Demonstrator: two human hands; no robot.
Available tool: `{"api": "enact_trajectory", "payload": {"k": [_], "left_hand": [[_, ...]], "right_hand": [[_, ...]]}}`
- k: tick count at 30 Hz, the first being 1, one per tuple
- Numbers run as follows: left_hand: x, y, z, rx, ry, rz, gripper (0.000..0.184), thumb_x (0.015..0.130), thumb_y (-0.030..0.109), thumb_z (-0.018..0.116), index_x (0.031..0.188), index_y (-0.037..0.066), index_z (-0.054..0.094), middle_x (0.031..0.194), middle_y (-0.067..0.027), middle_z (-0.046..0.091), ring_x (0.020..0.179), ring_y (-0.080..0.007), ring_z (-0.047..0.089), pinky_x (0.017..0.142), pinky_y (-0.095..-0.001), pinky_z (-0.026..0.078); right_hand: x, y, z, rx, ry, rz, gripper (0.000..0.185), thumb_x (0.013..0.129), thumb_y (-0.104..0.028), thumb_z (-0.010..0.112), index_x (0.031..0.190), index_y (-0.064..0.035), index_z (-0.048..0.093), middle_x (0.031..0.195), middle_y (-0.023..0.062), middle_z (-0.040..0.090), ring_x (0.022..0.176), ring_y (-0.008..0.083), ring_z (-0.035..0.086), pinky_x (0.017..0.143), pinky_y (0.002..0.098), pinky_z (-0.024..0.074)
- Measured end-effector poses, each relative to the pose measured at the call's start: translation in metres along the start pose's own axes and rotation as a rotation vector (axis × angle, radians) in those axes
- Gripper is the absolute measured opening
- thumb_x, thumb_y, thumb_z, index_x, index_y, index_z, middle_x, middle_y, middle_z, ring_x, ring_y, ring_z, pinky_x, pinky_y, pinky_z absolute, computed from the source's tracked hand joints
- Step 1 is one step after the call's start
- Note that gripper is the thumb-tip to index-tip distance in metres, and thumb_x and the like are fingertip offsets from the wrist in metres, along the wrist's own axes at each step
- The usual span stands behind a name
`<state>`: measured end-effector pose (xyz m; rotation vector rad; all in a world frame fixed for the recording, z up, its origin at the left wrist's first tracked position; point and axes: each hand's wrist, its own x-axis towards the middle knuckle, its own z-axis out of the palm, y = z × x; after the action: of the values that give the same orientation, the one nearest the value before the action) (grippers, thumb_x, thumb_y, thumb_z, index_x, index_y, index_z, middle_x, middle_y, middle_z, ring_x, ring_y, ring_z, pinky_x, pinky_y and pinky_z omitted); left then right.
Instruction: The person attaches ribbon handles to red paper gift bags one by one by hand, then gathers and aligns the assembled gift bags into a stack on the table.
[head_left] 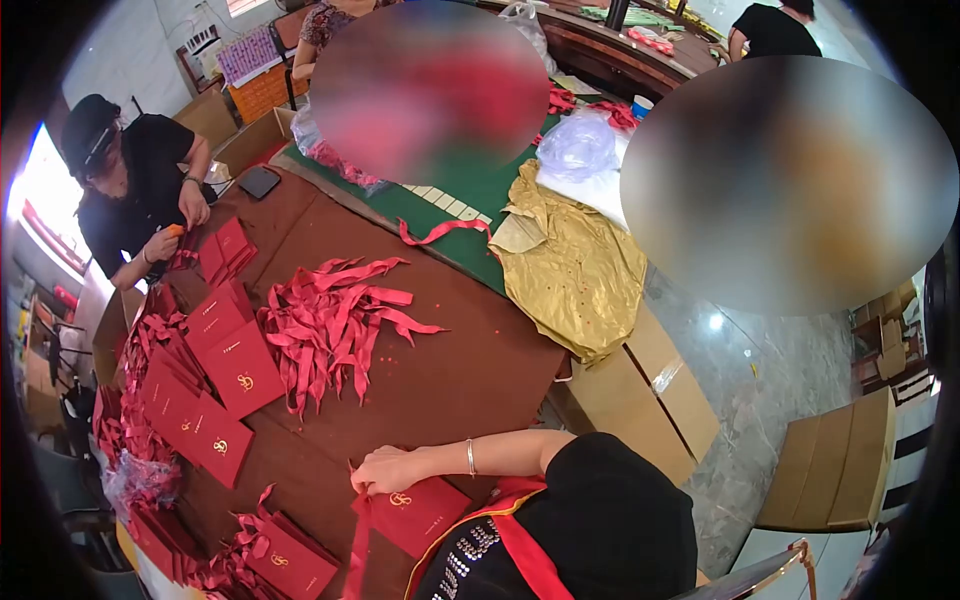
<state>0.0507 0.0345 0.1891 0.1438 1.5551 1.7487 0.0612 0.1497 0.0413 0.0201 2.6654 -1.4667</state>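
Observation:
My right hand (pixel 385 471) reaches across the brown-covered table with its fingers pinched closed at the edge of a flat red bag or folder (pixel 428 520) with a gold monogram. A red ribbon (pixel 358 550) hangs down from those fingers towards the bottom edge of the view. The bag lies close against my body, and part of it is hidden by my clothing. My left hand is out of view. Nearby lie more flat red pieces with ribbons (pixel 290 560) and a stack of the same kind (pixel 218 440).
A loose pile of red ribbons (pixel 335 325) covers the table's middle. Across the table a person (pixel 140 190) in black works with an orange object. A gold sheet (pixel 575 270) drapes over the right edge, above cardboard boxes (pixel 650 385). A phone (pixel 259 182) lies at the far edge.

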Motion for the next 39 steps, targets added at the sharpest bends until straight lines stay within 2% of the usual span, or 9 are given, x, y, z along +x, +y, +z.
{"api": "enact_trajectory", "payload": {"k": [6,9,13,15,18,22,26,32,39], "left_hand": [[-0.071,-0.024,-0.168,-0.345,-0.040,0.376,0.064,0.069,-0.004,0.062,0.130,0.000,0.046,0.090,-0.0145,0.057,0.077,-0.0231,0.052,0.080,-0.0372,0.043],[-0.044,-0.029,-0.167,0.092,0.166,0.317,0.072,0.075,-0.005,0.060,0.141,0.005,0.033,0.086,-0.0096,0.056,0.073,-0.0190,0.050,0.073,-0.0338,0.045],[0.005,-0.042,-0.181,1.030,-0.320,0.675,0.057,0.093,0.027,0.051,0.143,0.014,0.028,0.130,-0.0130,0.044,0.107,-0.0272,0.054,0.080,-0.0355,0.050],[0.009,-0.044,-0.130,1.279,0.009,0.983,0.012,0.087,0.008,0.055,0.094,0.001,0.061,0.084,-0.0093,0.060,0.072,-0.0214,0.057,0.067,-0.0304,0.046],[0.007,-0.077,-0.113,1.173,-0.005,0.444,0.009,0.083,0.006,0.056,0.089,0.001,0.060,0.097,-0.0161,0.062,0.091,-0.0327,0.056,0.080,-0.0394,0.044],[0.000,-0.090,-0.100,1.098,0.024,0.487,0.009,0.083,0.005,0.056,0.090,0.000,0.060,0.099,-0.0150,0.062,0.092,-0.0330,0.055,0.081,-0.0396,0.044],[-0.004,-0.081,-0.101,1.135,0.039,0.477,0.009,0.083,0.005,0.056,0.090,0.002,0.061,0.101,-0.0135,0.061,0.091,-0.0325,0.054,0.081,-0.0394,0.044],[-0.007,-0.086,-0.109,1.147,0.060,0.404,0.012,0.084,0.009,0.055,0.091,0.002,0.061,0.108,-0.0122,0.060,0.095,-0.0313,0.054,0.085,-0.0374,0.043],[-0.007,-0.088,-0.110,1.102,0.018,0.401,0.014,0.085,0.011,0.056,0.093,0.002,0.062,0.111,-0.0087,0.060,0.097,-0.0292,0.053,0.087,-0.0371,0.041]], "right_hand": [[-0.001,0.004,0.010,0.046,0.048,-0.036,0.014,0.076,-0.018,0.062,0.089,-0.0112,0.064,0.080,0.0117,0.066,0.080,0.0320,0.063,0.067,0.0447,0.0469],[-0.001,0.003,0.018,0.042,0.083,-0.052,0.013,0.076,-0.018,0.062,0.087,-0.0110,0.063,0.079,0.0115,0.066,0.079,0.0322,0.063,0.066,0.0453,0.0465],[-0.004,-0.014,0.025,-0.023,0.018,-0.080,0.012,0.077,-0.014,0.061,0.087,-0.0066,0.061,0.084,0.0106,0.065,0.083,0.0314,0.062,0.069,0.0443,0.0470],[-0.006,-0.016,0.033,-0.035,0.054,-0.236,0.009,0.077,-0.011,0.061,0.082,-0.0038,0.060,0.086,0.0121,0.064,0.084,0.0320,0.062,0.070,0.0445,0.0475],[-0.005,-0.013,0.044,0.054,0.143,-0.298,0.007,0.077,-0.009,0.061,0.083,-0.0040,0.060,0.084,0.0126,0.064,0.081,0.0327,0.062,0.069,0.0440,0.0477],[-0.016,-0.022,0.019,0.298,0.068,-0.114,0.018,0.075,-0.009,0.061,0.089,-0.0073,0.051,0.080,0.0128,0.065,0.076,0.0340,0.063,0.065,0.0436,0.0473],[-0.026,-0.054,-0.026,-0.412,-0.163,-0.019,0.019,0.069,-0.025,0.066,0.084,-0.0130,0.068,0.089,0.0094,0.065,0.092,0.0317,0.059,0.074,0.0428,0.0481],[-0.050,-0.025,-0.025,-0.042,-0.088,0.022,0.028,0.074,-0.020,0.070,0.097,-0.0082,0.057,0.103,0.0080,0.050,0.100,0.0261,0.047,0.085,0.0351,0.0403],[-0.053,-0.031,-0.037,-0.061,-0.093,0.119,0.028,0.076,-0.019,0.070,0.089,-0.0042,0.049,0.092,0.0077,0.047,0.078,0.0212,0.050,0.070,0.0316,0.0450]]}}
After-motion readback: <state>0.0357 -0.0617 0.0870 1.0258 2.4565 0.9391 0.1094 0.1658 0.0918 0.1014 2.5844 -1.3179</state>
